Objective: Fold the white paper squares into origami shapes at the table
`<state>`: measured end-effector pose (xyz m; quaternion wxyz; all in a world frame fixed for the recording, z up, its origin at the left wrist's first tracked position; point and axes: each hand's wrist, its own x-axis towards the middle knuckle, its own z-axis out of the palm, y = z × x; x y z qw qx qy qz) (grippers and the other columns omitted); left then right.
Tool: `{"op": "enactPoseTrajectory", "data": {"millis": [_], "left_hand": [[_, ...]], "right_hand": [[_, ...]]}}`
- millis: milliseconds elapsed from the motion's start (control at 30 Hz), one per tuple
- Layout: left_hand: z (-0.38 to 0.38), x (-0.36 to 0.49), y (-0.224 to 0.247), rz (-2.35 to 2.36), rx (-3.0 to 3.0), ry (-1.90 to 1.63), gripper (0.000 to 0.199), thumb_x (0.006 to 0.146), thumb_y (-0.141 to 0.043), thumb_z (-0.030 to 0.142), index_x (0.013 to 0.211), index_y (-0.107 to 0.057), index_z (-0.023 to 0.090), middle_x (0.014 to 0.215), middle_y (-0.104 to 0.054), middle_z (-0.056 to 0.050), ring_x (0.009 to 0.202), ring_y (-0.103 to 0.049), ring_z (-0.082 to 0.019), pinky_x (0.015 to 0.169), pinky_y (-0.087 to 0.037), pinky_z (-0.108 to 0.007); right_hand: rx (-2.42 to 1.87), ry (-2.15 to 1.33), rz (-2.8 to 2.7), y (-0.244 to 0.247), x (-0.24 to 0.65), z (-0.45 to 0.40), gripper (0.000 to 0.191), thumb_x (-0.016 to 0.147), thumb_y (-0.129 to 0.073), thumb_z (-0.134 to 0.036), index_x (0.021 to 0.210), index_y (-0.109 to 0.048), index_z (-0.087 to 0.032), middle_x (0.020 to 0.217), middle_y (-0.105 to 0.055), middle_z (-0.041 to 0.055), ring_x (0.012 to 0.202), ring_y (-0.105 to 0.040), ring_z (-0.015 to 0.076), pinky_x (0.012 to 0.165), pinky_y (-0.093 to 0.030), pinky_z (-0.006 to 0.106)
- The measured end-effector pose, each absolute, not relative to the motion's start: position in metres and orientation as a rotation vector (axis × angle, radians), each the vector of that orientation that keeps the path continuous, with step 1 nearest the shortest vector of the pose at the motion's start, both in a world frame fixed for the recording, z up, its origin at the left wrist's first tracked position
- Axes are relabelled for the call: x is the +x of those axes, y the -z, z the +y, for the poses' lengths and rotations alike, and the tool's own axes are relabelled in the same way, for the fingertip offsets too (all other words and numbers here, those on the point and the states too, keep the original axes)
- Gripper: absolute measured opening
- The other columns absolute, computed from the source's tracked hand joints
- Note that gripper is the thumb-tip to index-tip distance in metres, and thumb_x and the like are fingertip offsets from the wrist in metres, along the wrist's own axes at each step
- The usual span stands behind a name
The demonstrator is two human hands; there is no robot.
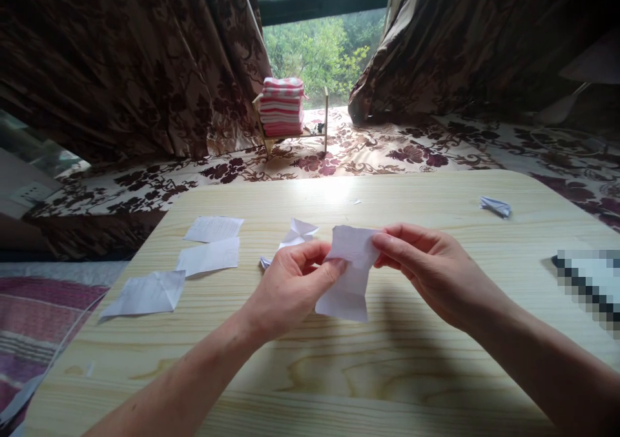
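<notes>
A creased sheet of white paper [349, 288] is held above the table between my two hands. My left hand [295, 279] pinches its left edge between thumb and fingers. At the upper right corner, my right hand [411, 250] grips the same sheet with thumb and fingertips. Just behind my left hand lies a creased piece of paper [296, 232], partly hidden by it. A small folded bit of paper [264, 263] shows beside my left knuckles. Farther left, several flat paper pieces [209, 257] rest on the wood.
The pale wooden table [310, 385] has rounded corners. A folded paper [495, 206] lies at the back right, and a blurred-out device [591, 282] at the right edge. Behind, a small rack [326, 124] holds folded pink-and-white cloths [281, 108] on a flowered ledge [387, 153].
</notes>
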<state>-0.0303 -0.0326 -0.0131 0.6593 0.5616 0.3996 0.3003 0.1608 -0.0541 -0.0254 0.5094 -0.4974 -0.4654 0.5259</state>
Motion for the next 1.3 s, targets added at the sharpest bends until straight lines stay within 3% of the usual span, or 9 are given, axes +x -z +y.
{"op": "enactPoseTrajectory", "data": {"millis": [167,233,333,500,633,800,967,1200,1300], "left_hand": [[-0.034,-0.030,0.012,0.909,1.185,-0.619,0.021,0.080,-0.063,0.027,0.092,-0.075,0.017,0.073,-0.067,-0.002,0.061,-0.055,-0.010,0.056,-0.039,-0.022],[-0.034,-0.030,0.013,0.897,1.172,-0.592,0.020,0.077,-0.064,0.026,0.091,-0.076,0.018,0.073,-0.067,-0.002,0.063,-0.056,-0.012,0.058,-0.039,-0.023],[-0.033,-0.031,0.013,0.898,1.172,-0.499,0.019,0.075,-0.063,0.024,0.087,-0.076,0.017,0.070,-0.065,-0.002,0.062,-0.053,-0.012,0.057,-0.037,-0.023],[-0.034,-0.033,0.013,0.933,1.265,-0.366,0.019,0.077,-0.057,0.026,0.081,-0.072,0.015,0.064,-0.057,0.000,0.056,-0.044,-0.010,0.053,-0.028,-0.023],[-0.034,-0.036,0.014,0.899,1.249,-0.255,0.014,0.075,-0.057,0.023,0.079,-0.066,0.014,0.064,-0.052,0.001,0.056,-0.042,-0.009,0.052,-0.024,-0.022],[-0.033,-0.035,0.012,0.874,1.218,-0.233,0.015,0.078,-0.055,0.025,0.078,-0.064,0.012,0.065,-0.050,0.001,0.057,-0.040,-0.007,0.053,-0.024,-0.022],[-0.033,-0.035,0.011,0.878,1.216,-0.227,0.024,0.083,-0.052,0.033,0.078,-0.063,0.012,0.065,-0.049,0.001,0.055,-0.038,-0.007,0.051,-0.024,-0.022],[-0.032,-0.034,0.010,0.889,1.150,-0.226,0.021,0.081,-0.056,0.033,0.076,-0.062,0.013,0.063,-0.050,0.002,0.054,-0.041,-0.008,0.051,-0.027,-0.021],[-0.032,-0.035,0.006,0.875,1.181,-0.203,0.022,0.082,-0.054,0.034,0.077,-0.063,0.014,0.064,-0.052,0.002,0.055,-0.042,-0.008,0.051,-0.029,-0.021]], "right_hand": [[-1.203,-1.331,-1.307,0.022,0.159,-0.059,0.024,0.075,-0.076,-0.038,0.090,-0.070,-0.020,0.085,-0.071,0.0033,0.081,-0.064,0.0185,0.072,-0.052,0.029],[-1.206,-1.298,-1.379,0.022,0.158,-0.061,0.021,0.077,-0.074,-0.038,0.083,-0.068,-0.019,0.081,-0.069,0.0035,0.079,-0.064,0.0194,0.071,-0.052,0.030],[-1.235,-1.209,-1.441,0.023,0.157,-0.061,0.018,0.081,-0.069,-0.037,0.078,-0.065,-0.019,0.077,-0.067,0.0030,0.076,-0.063,0.0181,0.068,-0.051,0.029],[-1.269,-0.996,-1.603,0.023,0.160,-0.061,0.013,0.081,-0.069,-0.031,0.090,-0.067,-0.021,0.087,-0.068,0.0020,0.081,-0.061,0.0164,0.068,-0.048,0.025],[-1.244,-0.987,-1.665,0.022,0.162,-0.063,0.008,0.085,-0.065,-0.027,0.088,-0.066,-0.020,0.079,-0.066,0.0003,0.075,-0.060,0.0138,0.065,-0.047,0.023],[-1.176,-0.918,-1.734,0.019,0.159,-0.065,0.007,0.083,-0.065,-0.020,0.091,-0.063,-0.021,0.079,-0.064,-0.0016,0.072,-0.059,0.0110,0.060,-0.047,0.019],[-1.145,-0.762,-1.859,0.017,0.155,-0.065,0.010,0.083,-0.060,-0.010,0.078,-0.058,-0.018,0.068,-0.058,-0.0034,0.061,-0.053,0.0079,0.054,-0.043,0.018],[-0.968,-0.444,-1.975,0.022,0.157,-0.062,0.011,0.087,-0.057,-0.007,0.089,-0.061,-0.017,0.087,-0.058,0.0025,0.070,-0.056,0.0085,0.060,-0.047,0.020],[-0.958,-0.330,-2.049,0.023,0.161,-0.061,0.013,0.087,-0.056,-0.005,0.089,-0.062,-0.016,0.086,-0.061,0.0034,0.074,-0.057,0.0099,0.063,-0.047,0.021]]}}
